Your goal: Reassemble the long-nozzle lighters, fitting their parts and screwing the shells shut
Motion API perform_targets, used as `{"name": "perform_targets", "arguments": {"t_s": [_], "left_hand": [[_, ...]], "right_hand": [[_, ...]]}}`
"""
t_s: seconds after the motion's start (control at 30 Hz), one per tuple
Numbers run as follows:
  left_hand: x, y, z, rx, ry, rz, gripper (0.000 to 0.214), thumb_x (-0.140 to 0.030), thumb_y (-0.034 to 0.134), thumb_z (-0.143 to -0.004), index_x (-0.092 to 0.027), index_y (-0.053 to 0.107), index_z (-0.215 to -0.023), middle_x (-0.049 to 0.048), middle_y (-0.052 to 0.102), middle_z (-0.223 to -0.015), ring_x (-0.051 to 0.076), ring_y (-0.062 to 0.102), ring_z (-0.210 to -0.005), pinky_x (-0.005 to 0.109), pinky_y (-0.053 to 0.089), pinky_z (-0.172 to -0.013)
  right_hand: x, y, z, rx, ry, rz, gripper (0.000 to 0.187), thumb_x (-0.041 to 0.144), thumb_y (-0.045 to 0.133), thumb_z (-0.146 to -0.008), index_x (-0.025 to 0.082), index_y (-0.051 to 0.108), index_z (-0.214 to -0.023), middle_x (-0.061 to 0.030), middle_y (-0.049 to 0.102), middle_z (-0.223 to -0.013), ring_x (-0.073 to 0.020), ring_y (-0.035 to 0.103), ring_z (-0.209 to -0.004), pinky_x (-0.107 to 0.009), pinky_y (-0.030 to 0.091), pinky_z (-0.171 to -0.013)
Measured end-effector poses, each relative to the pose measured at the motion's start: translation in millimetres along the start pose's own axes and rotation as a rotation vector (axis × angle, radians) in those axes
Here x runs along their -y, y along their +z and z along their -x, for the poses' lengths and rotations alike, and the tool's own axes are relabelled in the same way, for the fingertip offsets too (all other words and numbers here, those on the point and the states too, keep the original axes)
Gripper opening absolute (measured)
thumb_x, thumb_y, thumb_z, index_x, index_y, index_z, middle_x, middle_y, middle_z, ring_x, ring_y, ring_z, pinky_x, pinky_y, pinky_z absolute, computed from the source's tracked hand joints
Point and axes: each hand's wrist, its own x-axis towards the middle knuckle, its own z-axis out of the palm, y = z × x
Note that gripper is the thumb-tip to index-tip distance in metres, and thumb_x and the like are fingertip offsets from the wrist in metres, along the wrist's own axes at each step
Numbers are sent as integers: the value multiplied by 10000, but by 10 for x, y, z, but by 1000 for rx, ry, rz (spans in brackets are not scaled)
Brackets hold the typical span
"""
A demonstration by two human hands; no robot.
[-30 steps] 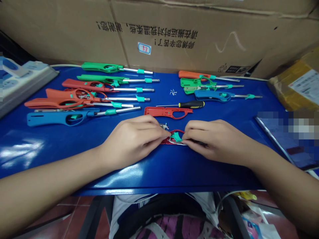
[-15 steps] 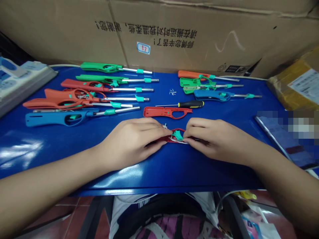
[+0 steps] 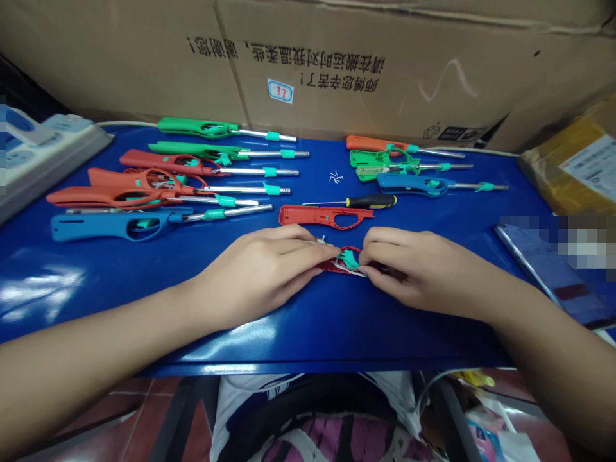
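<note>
Both hands are lying low on the blue surface (image 3: 120, 282), the left hand (image 3: 262, 273) and right hand (image 3: 414, 269) pinching a red lighter body (image 3: 339, 264) with a teal trigger (image 3: 347, 258) between their fingers. It is lying just in front of a red shell half (image 3: 322, 215) and a screwdriver (image 3: 359, 201).

Bench lot: plastics, metal, cardboard.
Blue tabletop (image 3: 96, 282), smooth and glossy (light glares off it). Assembled lighters (image 3: 115, 226), smooth coloured plastic bodies with bright metal tubes. Nearest red lighter half (image 3: 334, 265), smooth plastic with a teal plastic trigger. Open red shell (image 3: 320, 215), same plastic. Screwdriver (image 3: 370, 201), glossy plastic grip and thin metal shaft. Cartons (image 3: 337, 38), matt brown cardboard.
</note>
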Motion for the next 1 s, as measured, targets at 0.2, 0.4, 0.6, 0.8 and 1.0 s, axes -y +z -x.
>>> {"name": "perform_targets", "arguments": {"t_s": [0.2, 0.4, 0.6, 0.8, 1.0], "left_hand": [[24, 29, 6, -3, -4, 14, 302, -169, 593, -1010, -167, 642, -1309, 45, 737, -1238, 168, 684, -1135, 310, 575, -1001], [35, 36, 11, 22, -17, 16, 319, -175, 569, -1022, -168, 625, -1335, 67, 727, -1245, 182, 685, -1137, 331, 584, -993], [28, 5, 4, 36, -16, -23, 304, -198, 564, -1027, -180, 635, -1323, 73, 729, -1217, 192, 701, -1097, 345, 603, -958], [-11, -22, -7, 57, 54, -102, 303, -174, 536, -1034, -146, 623, -1323, 80, 736, -1244, 224, 688, -1148, 377, 594, -986], [-24, -4, 8, 87, -47, -57, 274, -216, 538, -1038, -165, 587, -1303, 79, 709, -1264, 218, 692, -1127, 366, 594, -970]], "right_hand": [[-6, 2, 6, -2, -11, 3, 177, 225, 479, -1007, 179, 623, -914, -34, 585, -932, -141, 581, -740, -286, 412, -655], [13, -13, 26, 0, -20, 23, 179, 215, 480, -1005, 180, 641, -936, -41, 612, -968, -152, 607, -776, -296, 423, -675], [5, 0, 18, -6, -29, 48, 202, 217, 465, -1024, 184, 655, -963, -46, 637, -999, -162, 628, -805, -304, 434, -691], [-7, 15, -7, -15, -38, 39, 256, 276, 437, -1060, 185, 663, -980, -50, 645, -995, -162, 635, -803, -301, 444, -691], [-12, -4, 6, -10, -30, 42, 246, 264, 453, -1052, 188, 679, -992, -60, 658, -1013, -167, 646, -822, -300, 451, -709]]}}
